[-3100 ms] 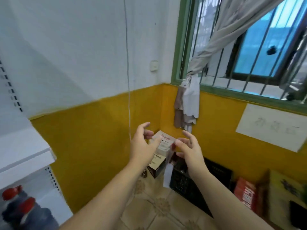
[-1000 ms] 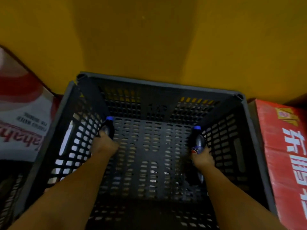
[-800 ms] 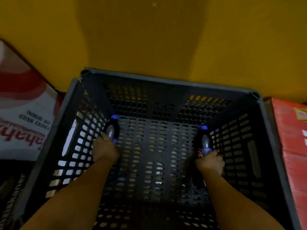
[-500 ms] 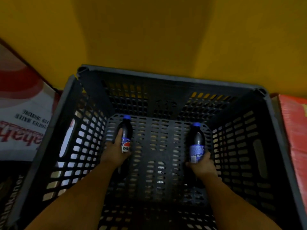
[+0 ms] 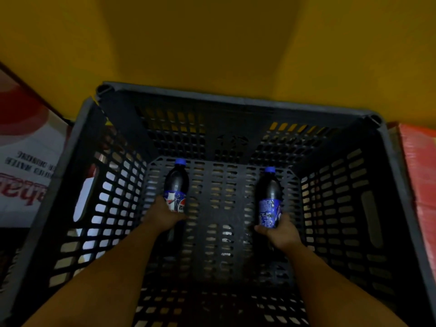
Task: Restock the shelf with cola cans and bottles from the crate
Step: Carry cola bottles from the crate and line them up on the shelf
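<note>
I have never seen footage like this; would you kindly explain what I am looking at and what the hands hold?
No machine here: a person wears a head camera looking down at their own bare arms. Both reach into a dark slatted crate beside a yellow wall. The left hand grips the left cola bottle, the right hand the right cola bottle; both have blue caps. A white printed carton stands left of the crate, a red carton right.
</note>
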Demonstrator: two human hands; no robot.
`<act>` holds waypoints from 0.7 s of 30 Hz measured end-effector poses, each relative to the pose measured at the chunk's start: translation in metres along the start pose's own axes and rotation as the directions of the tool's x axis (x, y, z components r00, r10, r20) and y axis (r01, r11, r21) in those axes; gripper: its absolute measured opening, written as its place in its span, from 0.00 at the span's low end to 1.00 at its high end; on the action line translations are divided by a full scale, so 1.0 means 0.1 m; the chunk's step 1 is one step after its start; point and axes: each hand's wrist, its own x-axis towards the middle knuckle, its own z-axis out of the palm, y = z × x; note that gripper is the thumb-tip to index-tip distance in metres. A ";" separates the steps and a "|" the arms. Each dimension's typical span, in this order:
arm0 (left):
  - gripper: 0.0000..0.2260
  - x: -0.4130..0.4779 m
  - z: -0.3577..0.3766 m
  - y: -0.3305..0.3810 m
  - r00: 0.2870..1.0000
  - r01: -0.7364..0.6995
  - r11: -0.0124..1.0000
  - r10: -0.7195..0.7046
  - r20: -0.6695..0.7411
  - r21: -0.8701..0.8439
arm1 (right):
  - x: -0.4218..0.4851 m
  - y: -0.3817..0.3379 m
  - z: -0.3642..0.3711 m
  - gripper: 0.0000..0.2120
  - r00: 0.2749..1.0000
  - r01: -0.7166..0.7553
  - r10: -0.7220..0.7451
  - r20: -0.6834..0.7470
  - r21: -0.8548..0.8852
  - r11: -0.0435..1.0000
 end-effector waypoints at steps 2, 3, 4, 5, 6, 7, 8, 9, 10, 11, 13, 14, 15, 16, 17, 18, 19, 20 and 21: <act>0.39 0.01 -0.02 0.00 0.997 0.026 0.998 -0.030 -0.069 -0.054 | -0.01 -0.02 -0.01 0.36 1.000 0.000 0.000 0.008 -0.005 1.000; 0.40 0.01 -0.03 0.01 0.993 0.042 0.998 -0.046 -0.113 -0.042 | -0.02 -0.02 -0.01 0.37 1.000 0.005 -0.005 0.013 -0.003 1.000; 0.40 0.00 -0.05 0.02 0.987 0.060 0.998 -0.056 -0.152 0.019 | -0.04 -0.02 0.00 0.38 1.000 0.011 -0.011 0.020 -0.004 1.000; 0.37 -0.02 -0.06 0.03 0.982 0.065 0.993 -0.047 -0.181 0.094 | -0.05 -0.03 0.01 0.38 0.999 0.022 -0.021 0.028 -0.006 1.000; 0.35 -0.04 -0.06 0.05 0.978 0.060 0.988 -0.030 -0.205 0.139 | -0.06 -0.03 0.03 0.36 0.999 0.032 -0.032 0.029 -0.005 0.999; 0.33 -0.05 -0.06 0.05 0.976 0.051 0.988 -0.017 -0.219 0.148 | -0.07 -0.04 0.04 0.32 0.998 0.050 -0.050 0.022 0.004 0.999; 0.32 -0.06 -0.05 0.05 0.972 0.045 0.990 -0.012 -0.236 0.134 | -0.09 -0.06 0.04 0.27 0.998 0.066 -0.067 0.021 0.024 0.998; 0.33 -0.06 -0.04 0.04 0.967 0.040 0.991 -0.006 -0.254 0.128 | -0.10 -0.07 0.05 0.24 0.996 0.082 -0.084 0.033 0.048 0.995; 0.34 -0.06 -0.04 0.03 0.962 0.032 0.991 0.005 -0.272 0.132 | -0.11 -0.09 0.06 0.24 0.993 0.097 -0.101 0.059 0.070 0.993; 0.34 -0.06 -0.05 0.02 0.964 0.029 0.988 0.012 -0.267 0.150 | -0.10 -0.09 0.08 0.25 0.989 0.100 -0.108 0.099 0.082 0.992; 0.38 -0.04 -0.08 -0.01 0.973 0.038 0.984 0.003 -0.230 0.176 | -0.12 -0.12 0.11 0.27 0.980 0.097 -0.103 0.168 0.041 0.994; 0.40 -0.04 -0.10 -0.02 0.978 0.036 0.980 0.005 -0.210 0.194 | -0.12 -0.12 0.14 0.27 0.978 0.101 -0.101 0.181 0.008 0.995; 0.43 -0.04 -0.11 -0.03 0.984 0.038 0.975 0.002 -0.179 0.219 | -0.11 -0.12 0.16 0.27 0.978 0.110 -0.105 0.182 -0.019 0.994; 0.46 -0.04 -0.11 -0.05 0.989 0.031 0.970 0.006 -0.151 0.243 | -0.10 -0.13 0.18 0.30 0.979 0.118 -0.109 0.171 -0.046 0.992; 0.48 -0.04 -0.10 -0.05 0.991 0.030 0.965 0.004 -0.130 0.259 | -0.10 -0.16 0.20 0.32 0.981 0.126 -0.113 0.161 -0.071 0.989; 0.50 -0.03 -0.10 -0.06 0.993 0.030 0.965 0.000 -0.116 0.261 | -0.12 -0.20 0.21 0.35 0.982 0.125 -0.111 0.155 -0.083 0.989; 0.52 -0.04 -0.09 -0.05 0.994 0.035 0.966 -0.007 -0.107 0.257 | -0.13 -0.24 0.24 0.36 0.983 0.114 -0.101 0.152 -0.080 0.990; 0.53 -0.04 -0.08 -0.04 0.995 0.036 0.966 -0.009 -0.104 0.256 | -0.14 -0.28 0.27 0.38 0.983 0.107 -0.095 0.157 -0.069 0.992; 0.53 -0.03 -0.08 -0.04 0.995 0.038 0.966 -0.012 -0.103 0.254 | -0.15 -0.32 0.31 0.40 0.981 0.099 -0.089 0.170 -0.049 0.994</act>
